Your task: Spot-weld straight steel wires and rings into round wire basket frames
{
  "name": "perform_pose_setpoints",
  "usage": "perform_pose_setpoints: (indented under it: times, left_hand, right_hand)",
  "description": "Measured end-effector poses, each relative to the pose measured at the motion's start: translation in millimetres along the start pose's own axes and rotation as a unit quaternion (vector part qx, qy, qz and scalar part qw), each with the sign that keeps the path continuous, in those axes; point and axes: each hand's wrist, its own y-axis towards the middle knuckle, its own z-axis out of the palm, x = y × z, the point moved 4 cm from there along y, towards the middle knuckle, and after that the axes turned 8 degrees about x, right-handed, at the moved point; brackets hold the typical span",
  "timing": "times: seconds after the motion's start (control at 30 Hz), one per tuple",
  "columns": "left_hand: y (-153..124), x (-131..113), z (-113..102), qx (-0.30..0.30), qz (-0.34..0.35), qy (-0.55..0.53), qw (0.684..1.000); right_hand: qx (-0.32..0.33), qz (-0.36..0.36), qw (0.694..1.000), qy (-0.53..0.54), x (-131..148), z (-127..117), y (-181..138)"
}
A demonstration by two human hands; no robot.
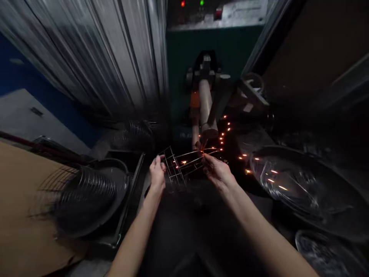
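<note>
A wire frame [181, 166] of thin crossed rods is held between both hands in front of a welder [206, 104], at the middle of the view. The frame's right end sits just under the welder's lower tip, and orange sparks [227, 132] scatter from that spot out to the right.

The left hand [157, 174] grips the frame's left end, fingers curled over the top rods and thumb underneath. The right hand [217, 170] pinches the frame's right end close to the tip, fingers bent round the wires; how tightly they close cannot be told in the dim light.

The welder's pale cylindrical arm slopes down toward the frame from a dark head with an orange part on its left side. Behind it stands a green cabinet [187, 57], with a red light [182, 4] and a green light [201, 3] on a panel at the top edge.

To the right lies a large shiny metal dish [291, 184], with sparks reflected on it, and another one shows at the lower right corner. To the left, a stack of wire guards [86, 188] rests in a dark round tray, beside brown cardboard [20, 215]. Corrugated sheet [92, 50] fills the upper left, blurred.
</note>
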Motion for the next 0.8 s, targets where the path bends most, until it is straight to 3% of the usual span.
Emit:
perform_pose_setpoints:
  times: [0.63,0.73,0.8]
  left_hand:
    - [14.5,-2.0,0.7,-0.002,-0.012,-0.011,1.0]
    - [15.7,-2.8,3.5,-0.002,-0.02,-0.011,1.0]
    - [11.2,0.3,4.6,-0.01,-0.021,-0.013,1.0]
  right_hand:
    - [-0.046,-0.013,0.998,-0.033,7.9,-49.9,-20.3]
    - [-0.037,-0.014,0.996,-0.083,6.2,-64.4,-26.3]
    - [-0.046,-0.03,0.982,-0.182,5.0,-87.6,-38.3]
